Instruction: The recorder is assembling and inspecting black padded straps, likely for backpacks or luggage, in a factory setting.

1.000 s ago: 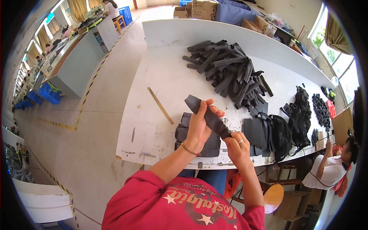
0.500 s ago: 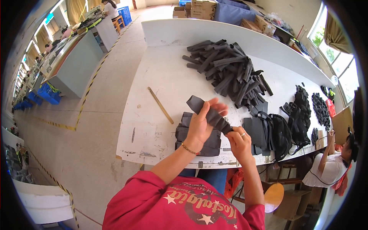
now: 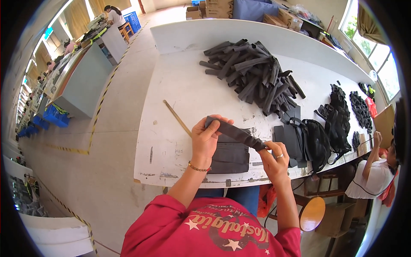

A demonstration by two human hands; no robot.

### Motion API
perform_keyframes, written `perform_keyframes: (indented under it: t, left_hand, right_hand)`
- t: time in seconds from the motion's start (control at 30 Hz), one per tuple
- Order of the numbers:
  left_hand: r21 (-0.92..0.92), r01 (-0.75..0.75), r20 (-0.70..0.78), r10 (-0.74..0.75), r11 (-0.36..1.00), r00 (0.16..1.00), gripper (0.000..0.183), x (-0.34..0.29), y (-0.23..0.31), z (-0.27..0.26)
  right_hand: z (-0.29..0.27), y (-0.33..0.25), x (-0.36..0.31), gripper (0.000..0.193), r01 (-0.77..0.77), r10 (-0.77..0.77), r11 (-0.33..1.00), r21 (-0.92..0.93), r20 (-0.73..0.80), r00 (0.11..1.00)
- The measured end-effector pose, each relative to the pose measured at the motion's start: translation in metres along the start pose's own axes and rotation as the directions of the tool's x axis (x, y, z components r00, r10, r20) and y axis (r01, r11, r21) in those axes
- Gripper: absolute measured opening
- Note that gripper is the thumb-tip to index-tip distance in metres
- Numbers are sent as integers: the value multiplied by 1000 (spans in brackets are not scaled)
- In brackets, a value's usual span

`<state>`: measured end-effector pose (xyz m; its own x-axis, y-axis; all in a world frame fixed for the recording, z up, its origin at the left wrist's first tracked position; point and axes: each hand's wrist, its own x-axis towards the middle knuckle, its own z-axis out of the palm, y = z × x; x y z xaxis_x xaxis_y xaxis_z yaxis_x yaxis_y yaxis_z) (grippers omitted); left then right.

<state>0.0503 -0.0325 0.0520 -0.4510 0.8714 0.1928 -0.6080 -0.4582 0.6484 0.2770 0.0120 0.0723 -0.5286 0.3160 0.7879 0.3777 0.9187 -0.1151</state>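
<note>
Between my two hands a dark grey fabric sleeve (image 3: 238,134) is stretched out, slanting down to the right. My left hand (image 3: 207,133) grips its upper left end, thumb on top. The lower right end is pinched in the fingers of my right hand (image 3: 275,159), which wears a ring. Beneath the sleeve, near the table's front edge, lies a stack of flat dark fabric pieces (image 3: 231,160), partly hidden by my left hand and the sleeve. Farther back is a big heap of similar dark rolled sleeves (image 3: 257,73).
A thin wooden stick (image 3: 176,116) lies left of the stack on the white table (image 3: 162,145). To the right are dark flat panels (image 3: 284,143), a black bag (image 3: 317,139) and black strappy pieces (image 3: 338,115). Another person (image 3: 369,177) sits at the right end.
My left hand has shifted left and down, closing around the sleeve's end. The sleeve, bunched before, is now pulled straighter. My right hand has moved slightly right and down. The view has shifted slightly.
</note>
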Motion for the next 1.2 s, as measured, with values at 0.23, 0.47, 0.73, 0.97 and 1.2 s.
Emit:
perform_keyframes:
  t: [0.23,0.47,0.73,0.97,1.2]
  left_hand:
    - [65,-8,24,6,998,1000,12,0,-3,2]
    - [-27,-20,-60,18,999,998,15,3,-9,1]
    - [99,2,-57,4,995,998,17,9,-19,5]
    - [6,18,-316,-16,1000,949,25,21,-37,-2]
    - [56,389,-182,-374,919,909,23,-5,-39,16]
  right_hand:
    - [-4,-20,1,24,-444,457,840,311,35,889]
    - [18,-16,11,20,-519,724,570,637,-91,684]
    - [16,0,0,9,-727,857,276,629,181,482]
    - [19,10,-17,6,-636,824,511,579,-119,554]
    - [22,-6,-16,33,-75,79,995,58,-68,995]
